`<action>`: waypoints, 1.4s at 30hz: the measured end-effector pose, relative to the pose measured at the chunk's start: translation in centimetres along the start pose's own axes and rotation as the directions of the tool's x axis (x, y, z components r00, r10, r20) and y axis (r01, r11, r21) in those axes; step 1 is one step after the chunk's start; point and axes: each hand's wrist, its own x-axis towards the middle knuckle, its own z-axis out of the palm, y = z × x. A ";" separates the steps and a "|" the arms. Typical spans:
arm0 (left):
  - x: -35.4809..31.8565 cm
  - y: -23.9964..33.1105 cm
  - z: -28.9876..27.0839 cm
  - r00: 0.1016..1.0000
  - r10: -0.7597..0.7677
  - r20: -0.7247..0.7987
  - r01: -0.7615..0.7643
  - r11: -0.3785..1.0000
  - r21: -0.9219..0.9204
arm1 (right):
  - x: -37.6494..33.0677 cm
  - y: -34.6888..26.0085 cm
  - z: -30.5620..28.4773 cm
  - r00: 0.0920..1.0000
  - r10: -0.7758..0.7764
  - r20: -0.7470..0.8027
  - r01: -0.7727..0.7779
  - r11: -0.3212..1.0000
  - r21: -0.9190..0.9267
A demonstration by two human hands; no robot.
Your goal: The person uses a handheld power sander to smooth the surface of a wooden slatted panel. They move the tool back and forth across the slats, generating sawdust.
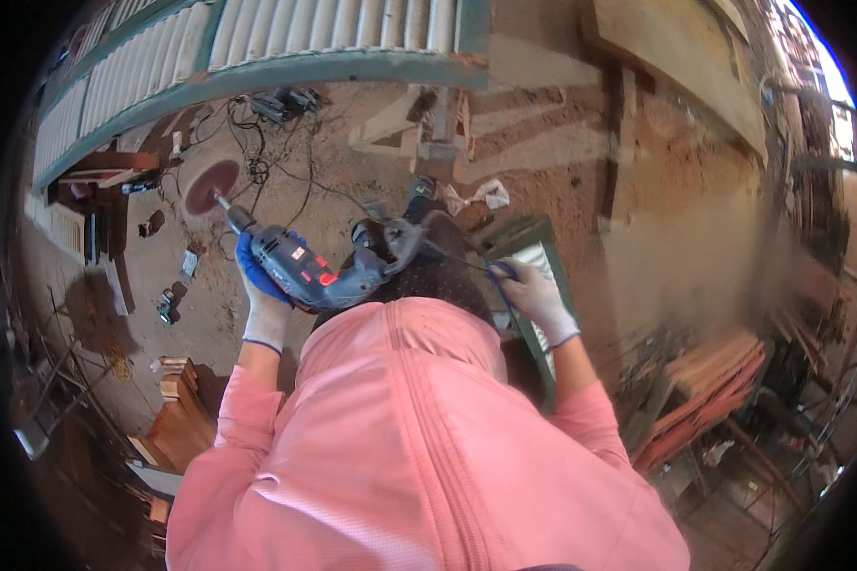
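In my left hand (265, 303), in a white and blue work glove, is a dark electric drill (290, 265) with red parts. Its body points to the far left, and a round reddish-brown sanding disc (211, 187) is fitted to its chuck. The drill's rear handle lies in front of my body. My right hand (537, 297), gloved as well, is closed on a thin dark power cord (462, 257) that runs back toward the drill handle. Just beyond and beside that hand stands a green frame (547, 236) with white slats.
A large green-framed slatted shutter panel (352, 67) spans the far left. Tangled cables (252, 143) lie on the dusty ground. A wooden trestle (438, 128) and white rag (490, 194) are ahead. Stacked boards (705, 395) stand at right, wooden pieces (179, 419) at left.
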 end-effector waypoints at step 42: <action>19.6 -20.3 47.0 0.864 0.441 0.244 -0.238 0.783 -0.574 | 26.7 -8.9 -40.0 0.604 -0.793 0.082 0.342 0.351 0.872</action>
